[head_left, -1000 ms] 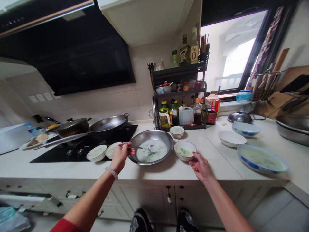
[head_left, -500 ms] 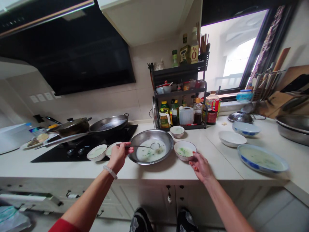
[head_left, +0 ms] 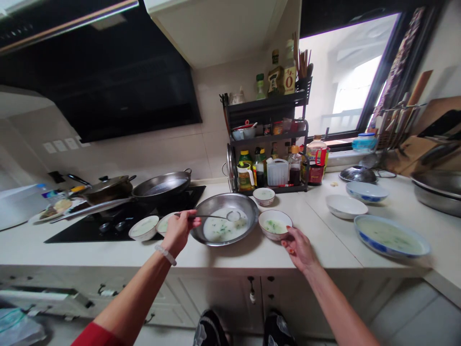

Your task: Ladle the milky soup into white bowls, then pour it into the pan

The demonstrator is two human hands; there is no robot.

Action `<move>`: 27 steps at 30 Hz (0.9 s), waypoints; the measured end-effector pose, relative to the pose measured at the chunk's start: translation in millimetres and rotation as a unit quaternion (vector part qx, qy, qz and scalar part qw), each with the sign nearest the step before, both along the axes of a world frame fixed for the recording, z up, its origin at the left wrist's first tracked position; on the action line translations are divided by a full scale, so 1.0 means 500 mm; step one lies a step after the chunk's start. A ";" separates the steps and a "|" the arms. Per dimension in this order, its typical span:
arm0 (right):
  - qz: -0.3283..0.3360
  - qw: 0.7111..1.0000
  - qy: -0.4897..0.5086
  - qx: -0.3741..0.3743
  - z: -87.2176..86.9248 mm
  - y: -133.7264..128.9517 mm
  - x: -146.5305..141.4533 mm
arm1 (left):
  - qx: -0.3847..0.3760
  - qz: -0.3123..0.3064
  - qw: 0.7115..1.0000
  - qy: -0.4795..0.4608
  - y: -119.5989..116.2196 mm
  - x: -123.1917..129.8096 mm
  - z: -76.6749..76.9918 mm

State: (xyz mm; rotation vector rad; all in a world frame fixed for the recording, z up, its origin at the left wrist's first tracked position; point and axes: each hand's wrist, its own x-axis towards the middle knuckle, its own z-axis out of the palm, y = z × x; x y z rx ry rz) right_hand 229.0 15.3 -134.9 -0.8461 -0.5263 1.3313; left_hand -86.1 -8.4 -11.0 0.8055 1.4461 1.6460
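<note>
My left hand [head_left: 180,231] is closed around the handle of a ladle [head_left: 216,217]. The ladle's head lies in pale soup with green bits, inside a wide metal basin [head_left: 248,229]. On the right, my right hand [head_left: 300,250] grips the near right side of a small soup bowl [head_left: 270,234], thumb at the rim and fingers below. That bowl holds soup with greens and stands beside the basin. Behind it is another filled bowl [head_left: 264,201]. Left of the basin stand two more soup bowls, one [head_left: 143,236] in full view and the other [head_left: 164,226] partly behind my left hand.
A wok [head_left: 162,185] and a lidded pot [head_left: 106,190] sit on the black stove [head_left: 90,233]. A seasoning rack [head_left: 268,139] stands against the wall. To the right are a large blue-edged soup dish [head_left: 378,249], a white bowl [head_left: 346,209] and a blue-patterned bowl [head_left: 367,194].
The ladle's head has shifted slightly to the right in the basin along with my left hand. My right hand keeps its grip on the bowl.
</note>
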 end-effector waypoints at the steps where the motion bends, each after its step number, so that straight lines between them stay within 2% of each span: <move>1: 0.000 1.000 0.000 0.000 0.001 0.000 0.000 | -0.002 0.002 1.000 -0.002 0.001 0.001 0.001; 8: 0.001 1.000 0.001 0.000 0.000 -0.001 -0.001 | 0.003 0.002 1.000 0.001 0.002 0.005 0.007; 18: 0.003 1.000 0.000 0.008 -0.005 0.000 0.000 | 0.016 -0.019 1.000 0.013 0.007 0.026 0.033; 27: 0.001 1.000 -0.001 0.004 -0.003 0.000 0.000 | 0.052 -0.096 0.994 0.024 0.001 0.091 0.060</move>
